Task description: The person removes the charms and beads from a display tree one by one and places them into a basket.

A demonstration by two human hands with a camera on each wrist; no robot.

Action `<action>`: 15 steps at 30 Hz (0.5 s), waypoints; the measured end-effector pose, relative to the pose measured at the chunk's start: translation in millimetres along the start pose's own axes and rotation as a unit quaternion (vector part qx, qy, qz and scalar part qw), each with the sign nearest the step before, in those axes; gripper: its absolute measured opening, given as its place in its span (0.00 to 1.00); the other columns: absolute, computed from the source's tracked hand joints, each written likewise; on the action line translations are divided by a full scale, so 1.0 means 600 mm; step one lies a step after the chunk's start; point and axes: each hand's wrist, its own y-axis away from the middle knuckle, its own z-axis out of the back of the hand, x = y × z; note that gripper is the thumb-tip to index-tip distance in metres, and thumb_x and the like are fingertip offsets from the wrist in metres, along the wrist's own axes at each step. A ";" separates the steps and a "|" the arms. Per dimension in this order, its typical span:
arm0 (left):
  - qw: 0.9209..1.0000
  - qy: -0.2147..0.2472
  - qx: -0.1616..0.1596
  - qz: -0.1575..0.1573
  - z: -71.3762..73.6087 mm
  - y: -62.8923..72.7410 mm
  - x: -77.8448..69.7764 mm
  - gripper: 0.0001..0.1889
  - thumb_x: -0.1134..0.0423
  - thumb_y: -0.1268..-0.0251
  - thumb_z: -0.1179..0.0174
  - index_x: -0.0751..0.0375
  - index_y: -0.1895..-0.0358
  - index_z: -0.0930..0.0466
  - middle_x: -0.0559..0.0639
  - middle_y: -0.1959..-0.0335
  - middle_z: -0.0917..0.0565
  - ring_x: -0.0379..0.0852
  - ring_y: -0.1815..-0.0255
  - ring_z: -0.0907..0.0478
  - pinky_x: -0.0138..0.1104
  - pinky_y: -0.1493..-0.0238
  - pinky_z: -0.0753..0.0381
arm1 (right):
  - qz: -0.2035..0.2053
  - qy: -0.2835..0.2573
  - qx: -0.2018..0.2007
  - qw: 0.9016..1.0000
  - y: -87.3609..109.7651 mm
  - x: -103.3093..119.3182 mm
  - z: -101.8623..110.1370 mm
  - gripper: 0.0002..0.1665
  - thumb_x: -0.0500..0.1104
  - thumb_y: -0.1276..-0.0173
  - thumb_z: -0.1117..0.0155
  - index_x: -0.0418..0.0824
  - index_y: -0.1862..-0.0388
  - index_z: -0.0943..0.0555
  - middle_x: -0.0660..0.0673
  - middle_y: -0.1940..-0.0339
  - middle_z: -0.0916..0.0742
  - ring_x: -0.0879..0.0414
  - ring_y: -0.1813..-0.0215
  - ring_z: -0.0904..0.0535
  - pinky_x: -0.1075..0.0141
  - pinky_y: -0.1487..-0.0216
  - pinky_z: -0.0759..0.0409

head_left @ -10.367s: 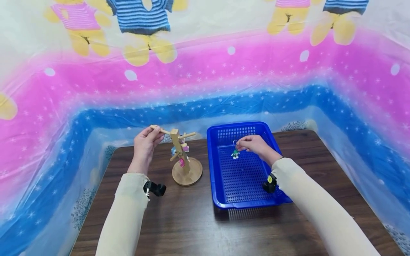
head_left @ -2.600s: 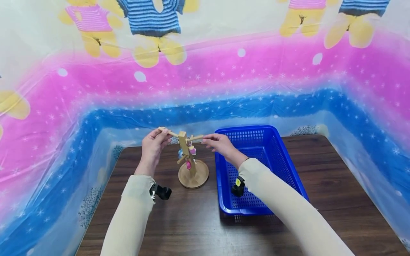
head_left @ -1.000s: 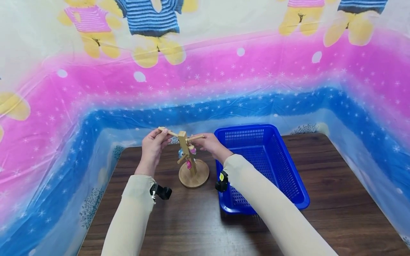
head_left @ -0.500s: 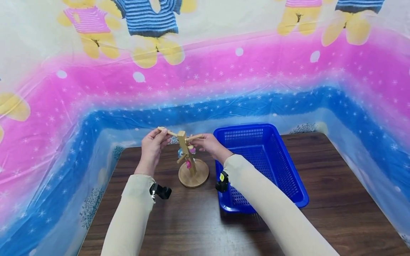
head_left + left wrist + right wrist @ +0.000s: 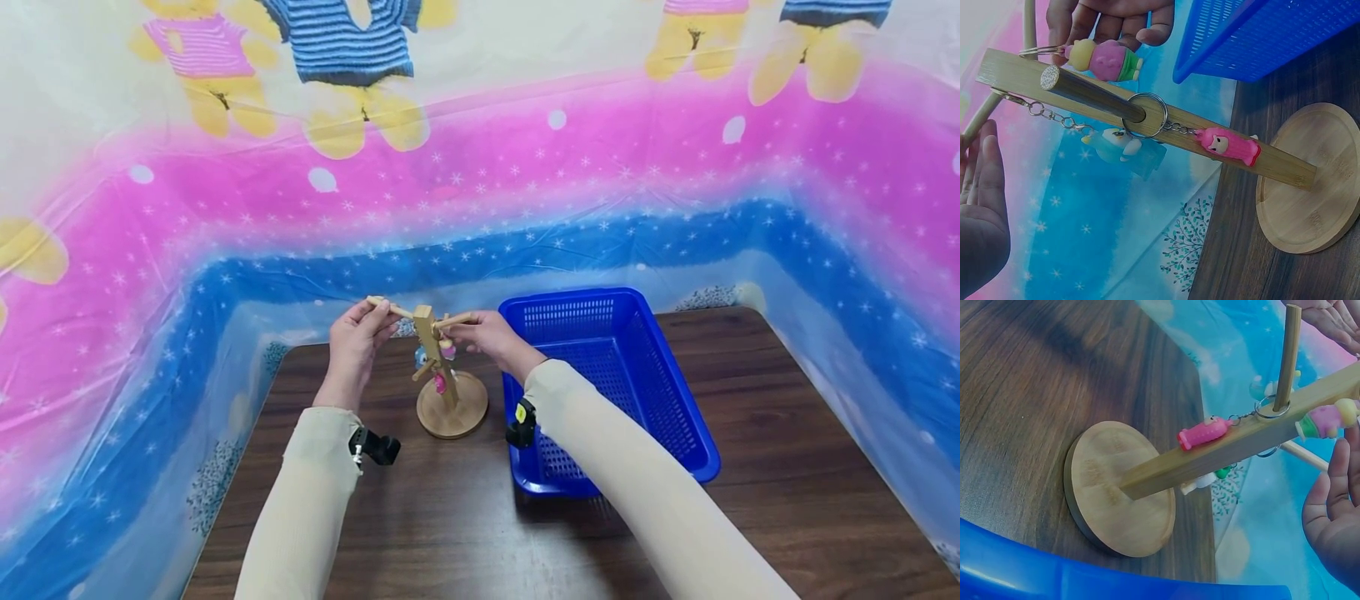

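A wooden peg stand (image 5: 426,329) with a round base stands on the table. My left hand (image 5: 351,346) pinches the end of its upper left peg. Near the upper right peg is my right hand (image 5: 491,337), its fingertips partly hidden behind the peg and post. Beside those fingers hangs a pink, yellow and green figure keychain (image 5: 1107,59). A bright pink keychain (image 5: 1229,145) hangs from a front peg by its ring, and a light-blue keychain (image 5: 1125,147) hangs beyond the post. Partly hidden behind the post is a green-and-white keychain (image 5: 1200,481).
A blue plastic basket (image 5: 693,400) stands to the right of the stand, with my right forearm over its near left part. The dark wood table (image 5: 442,525) runs back to a printed cloth backdrop (image 5: 480,167).
My right hand, first over the basket with a green figure keychain, moved left to the right peg's tip, then inward toward the post, where it stays. My left hand keeps its grip on the peg.
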 end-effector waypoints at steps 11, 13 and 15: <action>1.000 -0.006 0.001 0.002 0.000 0.001 -0.002 0.14 0.68 0.22 0.44 0.46 0.67 0.17 0.36 0.72 0.11 0.29 0.66 0.12 0.21 0.58 0.12 | 0.001 0.001 0.002 1.000 0.005 0.000 0.004 0.18 0.44 0.26 0.32 0.39 0.41 0.15 0.41 0.46 0.09 0.56 0.49 0.14 0.72 0.59 0.20; 1.000 -0.008 0.000 0.003 0.000 0.001 -0.002 0.14 0.68 0.22 0.44 0.46 0.67 0.17 0.36 0.72 0.11 0.29 0.66 0.12 0.21 0.58 0.12 | 0.005 -0.001 0.000 1.000 0.007 0.000 0.006 0.18 0.44 0.27 0.32 0.38 0.42 0.14 0.43 0.52 0.08 0.57 0.52 0.15 0.72 0.61 0.20; 1.000 -0.007 -0.003 0.005 0.000 0.001 -0.002 0.14 0.68 0.22 0.44 0.46 0.67 0.16 0.36 0.72 0.11 0.29 0.66 0.12 0.21 0.59 0.11 | 0.008 -0.004 -0.001 1.000 0.009 -0.001 0.008 0.18 0.44 0.27 0.32 0.38 0.42 0.14 0.47 0.58 0.08 0.57 0.54 0.17 0.72 0.62 0.21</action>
